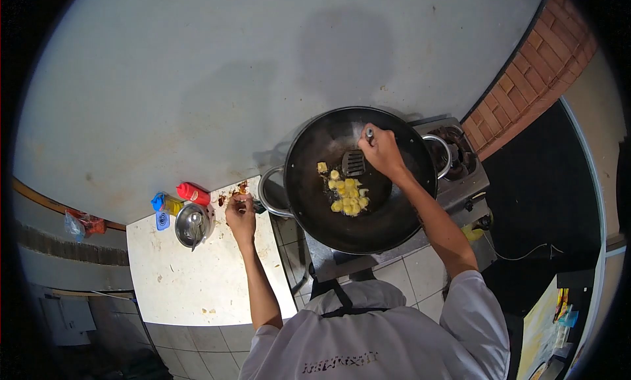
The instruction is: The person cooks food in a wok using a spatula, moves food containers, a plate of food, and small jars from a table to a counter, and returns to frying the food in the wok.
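Note:
My right hand [381, 150] is wrapped round the handle of a slotted spatula [353, 163], whose dark blade rests inside a large black wok [315, 229]. Several yellow food pieces [350, 197] lie clustered in the wok below the blade, and a single square piece [322, 167] sits apart to their left. Over the back right edge of the white table [204, 281], my left hand [241, 213] has its fingers drawn together; what they hold, if anything, I cannot make out. Reddish-brown scraps [223, 199] lie on the table beside that hand.
A metal bowl [184, 230] with a spoon in it stands on the table, near a red squeeze bottle [193, 193] and a blue-capped bottle of yellow liquid [172, 205]. Under the wok is a metal stove [470, 189]. A grey wall [164, 84] rises behind.

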The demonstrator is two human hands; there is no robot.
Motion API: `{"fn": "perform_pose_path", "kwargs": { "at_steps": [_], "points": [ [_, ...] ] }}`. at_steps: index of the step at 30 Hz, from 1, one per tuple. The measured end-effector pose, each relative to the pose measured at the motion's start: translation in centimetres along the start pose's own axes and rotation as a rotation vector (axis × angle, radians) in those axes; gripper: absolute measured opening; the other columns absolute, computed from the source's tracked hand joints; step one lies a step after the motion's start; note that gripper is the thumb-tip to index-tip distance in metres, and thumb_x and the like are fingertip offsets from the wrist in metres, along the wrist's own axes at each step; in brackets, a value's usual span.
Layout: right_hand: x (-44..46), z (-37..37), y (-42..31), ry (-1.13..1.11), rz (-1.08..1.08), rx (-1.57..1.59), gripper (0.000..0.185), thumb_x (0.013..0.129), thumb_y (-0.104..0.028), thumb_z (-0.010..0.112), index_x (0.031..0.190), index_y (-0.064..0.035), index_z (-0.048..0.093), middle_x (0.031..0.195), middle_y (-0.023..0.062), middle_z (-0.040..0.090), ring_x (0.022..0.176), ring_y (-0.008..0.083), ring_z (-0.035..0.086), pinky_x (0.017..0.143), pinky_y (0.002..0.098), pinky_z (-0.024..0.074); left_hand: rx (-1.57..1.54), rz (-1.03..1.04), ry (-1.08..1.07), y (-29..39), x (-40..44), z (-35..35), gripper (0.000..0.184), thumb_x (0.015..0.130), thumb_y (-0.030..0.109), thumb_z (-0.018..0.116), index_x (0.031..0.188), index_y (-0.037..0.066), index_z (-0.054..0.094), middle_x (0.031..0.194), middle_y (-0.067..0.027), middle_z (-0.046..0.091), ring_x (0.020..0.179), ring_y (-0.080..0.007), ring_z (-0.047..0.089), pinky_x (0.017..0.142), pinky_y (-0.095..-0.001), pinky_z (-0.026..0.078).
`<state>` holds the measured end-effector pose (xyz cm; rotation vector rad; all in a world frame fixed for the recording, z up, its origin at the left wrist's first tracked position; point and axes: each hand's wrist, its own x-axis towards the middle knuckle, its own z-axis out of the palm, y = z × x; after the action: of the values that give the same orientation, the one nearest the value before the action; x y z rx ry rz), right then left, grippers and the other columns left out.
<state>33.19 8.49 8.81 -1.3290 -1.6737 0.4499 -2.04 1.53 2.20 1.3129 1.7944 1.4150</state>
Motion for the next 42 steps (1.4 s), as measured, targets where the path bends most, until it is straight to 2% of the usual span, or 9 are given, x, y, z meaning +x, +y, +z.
{"fn": "perform_pose_path", "kwargs": {
  "at_steps": [2, 13, 19, 26, 30, 31, 38, 40, 42],
  "points": [
    [-0.5, 0.8, -0.2, -0.016, -0.035, 0.024, 0.012, 0.078, -0.005, 0.059, 0.077, 0.0039, 0.051, 0.058, 0.0184, 0.05, 0.047, 0.0317, 0.046, 0.049, 0.0346, 0.0399, 0.024, 0.037, -0.008, -0.9, 0.2, 0.2, 0.012, 0.089, 0.012, 0.063, 0.088, 0.0, 0.06, 0.066, -0.0071, 0.062, 0.058, -0.0099, 0.056, 0.056, -0.025, 0.044],
    [-0.3, -0.3, -0.8, -0.068, 0.01, -0.007, 0.01, 0.078, -0.006, 0.057, 0.077, 0.0018, 0.051, 0.06, 0.0179, 0.05, 0.05, 0.0321, 0.048, 0.052, 0.036, 0.0407, 0.026, 0.013, -0.018, 0.4, -0.2, 0.2, 0.013, 0.088, 0.012, 0.063, 0.091, 0.0, 0.058, 0.074, -0.0083, 0.064, 0.064, -0.0119, 0.059, 0.06, -0.0266, 0.047],
    [-0.1, -0.5, -1.4, -0.059, 0.063, 0.199, 0.01, 0.08, -0.004, 0.057, 0.077, 0.0024, 0.05, 0.058, 0.0139, 0.049, 0.049, 0.0206, 0.046, 0.052, 0.0329, 0.0409, 0.009, 0.005, -0.032, -1.8, 0.4, 0.8, 0.014, 0.087, 0.012, 0.064, 0.091, 0.0, 0.057, 0.076, -0.0086, 0.065, 0.069, -0.0134, 0.06, 0.065, -0.0277, 0.048],
    [-0.5, 0.1, -0.8, -0.1, -0.016, -0.014, 0.01, 0.079, -0.005, 0.057, 0.077, 0.0022, 0.052, 0.059, 0.0171, 0.05, 0.049, 0.0261, 0.048, 0.052, 0.0336, 0.0411, -0.054, -0.051, -0.06, -3.0, 0.5, 1.2, 0.015, 0.086, 0.01, 0.064, 0.094, 0.0, 0.056, 0.078, -0.0095, 0.066, 0.071, -0.0139, 0.06, 0.067, -0.0276, 0.047],
    [-0.6, 0.6, -1.6, -0.085, 0.022, 0.21, 0.012, 0.079, -0.005, 0.058, 0.075, 0.0032, 0.05, 0.057, 0.0182, 0.047, 0.048, 0.0237, 0.041, 0.05, 0.0328, 0.0391, -0.073, -0.015, -0.048, -2.1, 0.1, 1.0, 0.017, 0.086, 0.01, 0.064, 0.095, 0.0, 0.055, 0.078, -0.01, 0.066, 0.071, -0.0139, 0.061, 0.068, -0.0276, 0.047],
    [-0.3, 0.3, -1.1, -0.061, -0.056, 0.147, 0.008, 0.081, -0.003, 0.058, 0.076, 0.0017, 0.053, 0.052, 0.0089, 0.046, 0.047, 0.0069, 0.045, 0.045, 0.0286, 0.0358, -0.052, -0.017, -0.035, -2.1, 0.1, 0.9, 0.017, 0.086, 0.011, 0.065, 0.095, 0.0, 0.055, 0.078, -0.0101, 0.066, 0.071, -0.014, 0.061, 0.068, -0.0277, 0.047],
    [-0.5, 1.3, -1.3, -0.08, -0.027, 0.022, 0.013, 0.079, -0.004, 0.058, 0.074, 0.0025, 0.048, 0.055, 0.0101, 0.039, 0.052, 0.009, 0.036, 0.048, 0.0292, 0.0354, -0.06, -0.039, -0.055, -2.2, 0.2, 1.3, 0.018, 0.086, 0.011, 0.065, 0.096, 0.0, 0.055, 0.078, -0.0104, 0.065, 0.071, -0.0144, 0.06, 0.068, -0.0282, 0.047],
    [-0.5, 1.5, -1.5, -0.078, 0.045, 0.222, 0.013, 0.078, -0.005, 0.058, 0.074, 0.0032, 0.048, 0.055, 0.0158, 0.044, 0.047, 0.019, 0.039, 0.049, 0.0324, 0.0371, -0.057, -0.04, -0.071, -1.9, 0.1, 1.3, 0.018, 0.088, 0.012, 0.065, 0.097, 0.0, 0.055, 0.081, -0.0097, 0.065, 0.072, -0.0136, 0.059, 0.068, -0.0273, 0.047],
    [-0.1, 0.6, -1.8, -0.071, -0.005, 0.197, 0.011, 0.079, -0.004, 0.058, 0.076, 0.003, 0.05, 0.053, 0.0141, 0.043, 0.046, 0.0131, 0.04, 0.046, 0.0311, 0.0354, -0.053, -0.04, -0.083, -1.5, 0.1, 1.1, 0.017, 0.089, 0.012, 0.064, 0.098, 0.0, 0.055, 0.083, -0.0091, 0.065, 0.073, -0.0129, 0.059, 0.068, -0.0264, 0.046]
  ]
}}
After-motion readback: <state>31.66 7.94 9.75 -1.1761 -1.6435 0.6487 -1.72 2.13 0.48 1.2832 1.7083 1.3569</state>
